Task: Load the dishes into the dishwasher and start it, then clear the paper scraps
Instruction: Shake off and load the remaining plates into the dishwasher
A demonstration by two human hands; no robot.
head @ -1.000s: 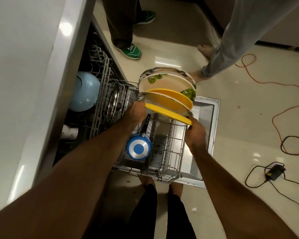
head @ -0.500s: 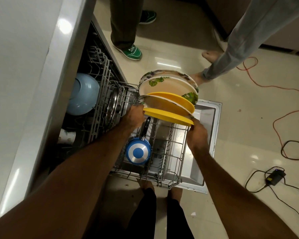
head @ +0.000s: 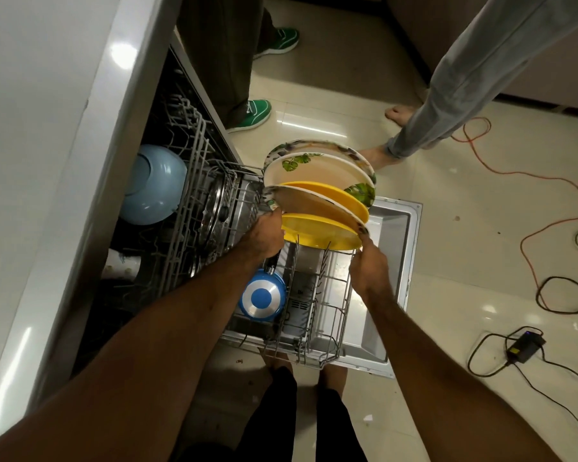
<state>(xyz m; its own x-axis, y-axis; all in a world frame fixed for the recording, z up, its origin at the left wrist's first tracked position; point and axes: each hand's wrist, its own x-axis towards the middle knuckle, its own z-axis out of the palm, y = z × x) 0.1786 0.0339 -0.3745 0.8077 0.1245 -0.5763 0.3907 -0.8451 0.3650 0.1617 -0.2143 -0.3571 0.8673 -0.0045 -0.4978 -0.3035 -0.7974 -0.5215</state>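
Hands frame a row of five round plates standing on edge in an open dishwasher: two are plain yellow and three are cream with green leaf prints or patterned rims. The plates lean away from the camera at the far end of the grey wire lower rack, the nearest yellow one with its lower edge behind the tines.

The left hand curls over the left rims of the front plates, thumb up against the cream one. The right hand pinches the right rims from below, so both hands are closed on the row.

The rack sits pulled out over the lowered steel dishwasher door. Just beside the left wrist, a small blue saucepan with a black handle lies bottom up in the rack. A pale blue bowl rests upside down in the upper rack under the white countertop.

On the cream tile floor are a small white paper scrap near the wearer's feet, an orange cable and a black power adapter. Two bystanders stand beyond the door — one in green shoes, one barefoot in grey trousers.
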